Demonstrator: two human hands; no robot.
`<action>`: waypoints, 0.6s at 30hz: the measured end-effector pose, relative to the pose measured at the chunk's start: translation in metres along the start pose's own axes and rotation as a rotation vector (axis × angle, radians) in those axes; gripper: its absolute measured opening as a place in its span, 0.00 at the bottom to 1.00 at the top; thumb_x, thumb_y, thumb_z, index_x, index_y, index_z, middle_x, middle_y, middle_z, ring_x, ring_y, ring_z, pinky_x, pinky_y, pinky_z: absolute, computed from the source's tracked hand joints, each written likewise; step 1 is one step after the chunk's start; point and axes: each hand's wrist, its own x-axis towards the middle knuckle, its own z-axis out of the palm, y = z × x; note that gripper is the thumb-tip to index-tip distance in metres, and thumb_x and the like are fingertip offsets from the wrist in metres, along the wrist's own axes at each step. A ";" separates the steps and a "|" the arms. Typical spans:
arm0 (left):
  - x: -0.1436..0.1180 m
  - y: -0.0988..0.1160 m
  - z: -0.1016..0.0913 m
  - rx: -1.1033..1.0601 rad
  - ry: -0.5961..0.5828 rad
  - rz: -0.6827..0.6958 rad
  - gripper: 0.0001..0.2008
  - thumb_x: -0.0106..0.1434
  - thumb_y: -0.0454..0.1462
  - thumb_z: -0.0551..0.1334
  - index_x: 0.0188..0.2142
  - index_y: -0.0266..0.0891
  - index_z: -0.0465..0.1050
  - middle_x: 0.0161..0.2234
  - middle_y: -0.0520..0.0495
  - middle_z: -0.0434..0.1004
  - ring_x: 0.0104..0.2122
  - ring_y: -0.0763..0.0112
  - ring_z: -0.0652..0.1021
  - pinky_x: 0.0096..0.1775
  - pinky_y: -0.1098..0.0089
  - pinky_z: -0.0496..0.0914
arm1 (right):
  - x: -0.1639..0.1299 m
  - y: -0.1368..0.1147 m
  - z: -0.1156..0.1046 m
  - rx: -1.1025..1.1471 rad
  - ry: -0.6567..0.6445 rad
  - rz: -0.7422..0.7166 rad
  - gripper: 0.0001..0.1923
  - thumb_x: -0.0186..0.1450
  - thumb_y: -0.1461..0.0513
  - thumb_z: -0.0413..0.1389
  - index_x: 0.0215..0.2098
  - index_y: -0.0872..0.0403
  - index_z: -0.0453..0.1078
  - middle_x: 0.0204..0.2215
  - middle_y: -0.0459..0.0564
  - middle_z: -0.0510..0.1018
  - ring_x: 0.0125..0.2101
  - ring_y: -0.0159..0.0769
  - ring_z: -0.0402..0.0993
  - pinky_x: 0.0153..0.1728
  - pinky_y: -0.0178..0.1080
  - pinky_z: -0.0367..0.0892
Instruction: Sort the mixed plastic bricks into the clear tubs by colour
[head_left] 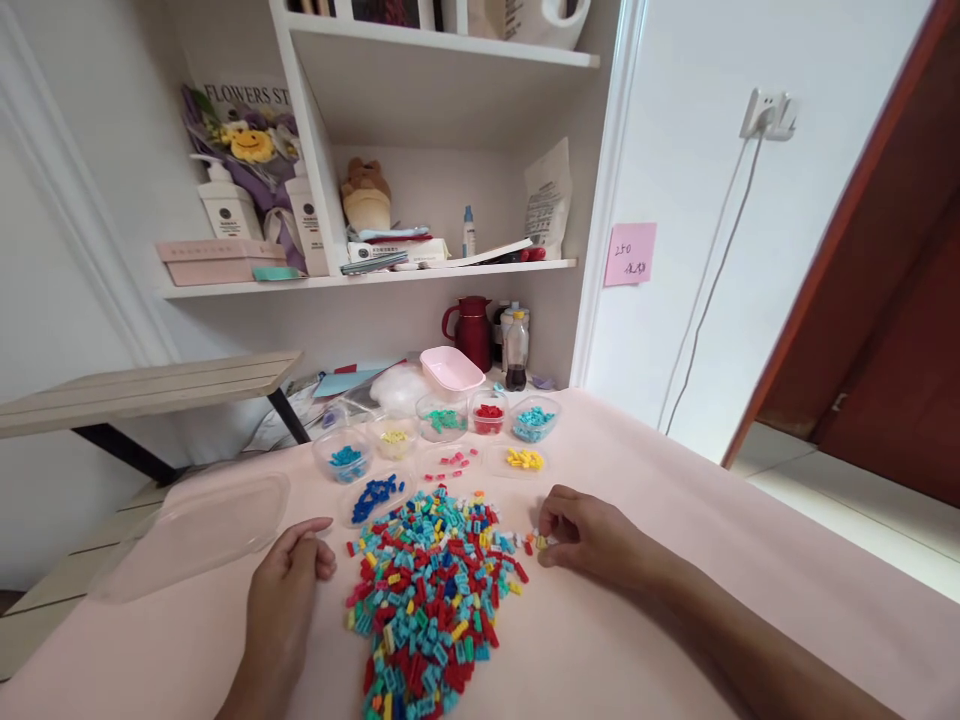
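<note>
A heap of small building bricks in turquoise, red, yellow, green and blue spreads over the pink table cover. To its left rests my left hand, one finger stretched out and others loosely curled, with nothing visible in it. My right hand lies at the heap's right edge, its thumb and forefinger apart around a pale yellow brick. A few loose bricks lie beside those fingertips. Behind the heap, shallow clear trays hold dark blue bricks, pink bricks and yellow bricks.
Clear tubs farther back contain blue bricks, pale yellow bricks, green bricks, red bricks and turquoise bricks. A large clear lid lies left. A pink basin, red jug and bottle stand behind.
</note>
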 end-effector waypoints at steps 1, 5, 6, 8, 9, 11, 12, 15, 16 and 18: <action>0.000 -0.001 0.000 0.024 -0.015 0.003 0.14 0.54 0.42 0.57 0.37 0.38 0.73 0.19 0.55 0.70 0.22 0.72 0.70 0.30 0.70 0.64 | 0.000 0.000 0.001 -0.009 0.008 -0.007 0.09 0.54 0.57 0.60 0.32 0.51 0.69 0.33 0.44 0.71 0.28 0.31 0.66 0.29 0.32 0.61; 0.001 0.000 -0.001 0.008 -0.008 -0.009 0.15 0.53 0.43 0.56 0.37 0.39 0.72 0.19 0.56 0.70 0.23 0.71 0.69 0.31 0.70 0.64 | 0.000 -0.002 0.004 -0.027 0.030 -0.048 0.07 0.57 0.57 0.57 0.32 0.51 0.68 0.33 0.45 0.71 0.28 0.30 0.66 0.29 0.33 0.61; 0.001 0.000 -0.001 0.000 -0.009 -0.011 0.15 0.53 0.43 0.56 0.37 0.39 0.72 0.19 0.56 0.70 0.23 0.72 0.69 0.31 0.70 0.63 | -0.001 -0.003 0.004 -0.028 0.028 -0.055 0.06 0.57 0.58 0.57 0.32 0.51 0.68 0.32 0.45 0.71 0.27 0.30 0.66 0.29 0.32 0.61; 0.001 -0.001 -0.001 0.001 -0.020 -0.016 0.15 0.53 0.43 0.56 0.37 0.40 0.71 0.20 0.56 0.70 0.23 0.72 0.69 0.30 0.70 0.63 | -0.001 -0.004 0.004 -0.030 0.023 -0.063 0.06 0.57 0.58 0.57 0.32 0.51 0.68 0.32 0.45 0.72 0.27 0.30 0.65 0.28 0.32 0.61; 0.001 -0.001 0.000 0.008 -0.027 -0.017 0.15 0.53 0.43 0.56 0.37 0.40 0.71 0.20 0.56 0.70 0.23 0.72 0.69 0.30 0.70 0.63 | -0.001 -0.005 0.003 -0.032 0.022 -0.063 0.05 0.57 0.59 0.57 0.32 0.51 0.69 0.32 0.45 0.72 0.26 0.30 0.65 0.28 0.32 0.60; 0.002 -0.003 0.000 0.023 -0.038 -0.014 0.15 0.53 0.43 0.56 0.38 0.40 0.71 0.20 0.56 0.70 0.23 0.72 0.69 0.30 0.71 0.63 | -0.001 -0.006 0.003 -0.026 0.028 -0.059 0.05 0.57 0.59 0.56 0.31 0.52 0.69 0.31 0.45 0.72 0.26 0.30 0.65 0.27 0.33 0.60; 0.002 -0.003 0.001 0.029 -0.040 -0.011 0.15 0.53 0.43 0.56 0.38 0.40 0.71 0.20 0.56 0.70 0.23 0.72 0.69 0.30 0.71 0.63 | -0.001 -0.005 0.003 -0.012 0.032 -0.055 0.05 0.57 0.59 0.57 0.31 0.52 0.69 0.31 0.46 0.72 0.26 0.30 0.65 0.28 0.33 0.60; 0.001 -0.003 0.002 0.031 -0.046 -0.001 0.15 0.52 0.43 0.56 0.38 0.40 0.71 0.19 0.56 0.69 0.22 0.72 0.68 0.29 0.71 0.62 | -0.001 -0.004 0.003 0.070 0.044 -0.031 0.07 0.58 0.58 0.57 0.30 0.53 0.69 0.31 0.47 0.73 0.28 0.32 0.66 0.28 0.33 0.62; 0.001 -0.003 0.003 0.026 -0.053 0.002 0.15 0.52 0.43 0.56 0.37 0.39 0.71 0.18 0.56 0.69 0.21 0.72 0.68 0.28 0.71 0.62 | -0.002 -0.004 0.003 0.100 0.047 -0.020 0.07 0.58 0.57 0.57 0.30 0.53 0.69 0.30 0.47 0.73 0.28 0.32 0.66 0.28 0.33 0.62; 0.000 -0.001 0.004 0.014 -0.068 0.004 0.15 0.52 0.43 0.55 0.37 0.39 0.71 0.18 0.56 0.69 0.20 0.72 0.68 0.27 0.71 0.62 | -0.002 -0.004 0.000 0.130 0.038 -0.009 0.08 0.59 0.56 0.57 0.30 0.53 0.69 0.30 0.48 0.74 0.28 0.33 0.66 0.28 0.34 0.63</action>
